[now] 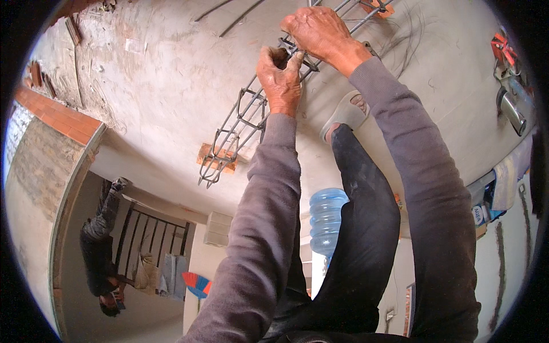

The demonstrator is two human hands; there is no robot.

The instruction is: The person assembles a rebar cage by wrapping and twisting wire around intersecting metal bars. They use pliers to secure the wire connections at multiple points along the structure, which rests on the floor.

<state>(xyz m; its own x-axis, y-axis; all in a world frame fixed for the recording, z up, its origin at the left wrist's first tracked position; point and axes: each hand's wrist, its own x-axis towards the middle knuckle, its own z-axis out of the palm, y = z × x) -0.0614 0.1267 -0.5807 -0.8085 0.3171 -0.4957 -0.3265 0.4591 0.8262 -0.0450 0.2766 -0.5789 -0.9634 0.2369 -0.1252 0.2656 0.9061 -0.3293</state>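
Note:
A long steel rebar cage [245, 123] with square stirrups runs slantwise from the middle left to the top of the head view. My left hand [280, 83] is closed on it, thumb and fingers pinched around a stirrup where several stirrups sit close together. Just above and to the right, my right hand [320, 33] is a closed fist over the cage. What it grips is hidden, though a dark end shows beside the wrist. Orange bricks [207, 155] lie under the cage's near end, and another brick [384, 8] lies under its far part.
Thin loose wires [409, 51] spread over the concrete floor, right of my hands. Two steel rods [243, 17] lie beyond. My sandalled foot [346, 114] stands beside the cage. Red-handled tools [503, 50] are at far right, a blue water jug [327, 220] behind, another person [98, 246] lower left.

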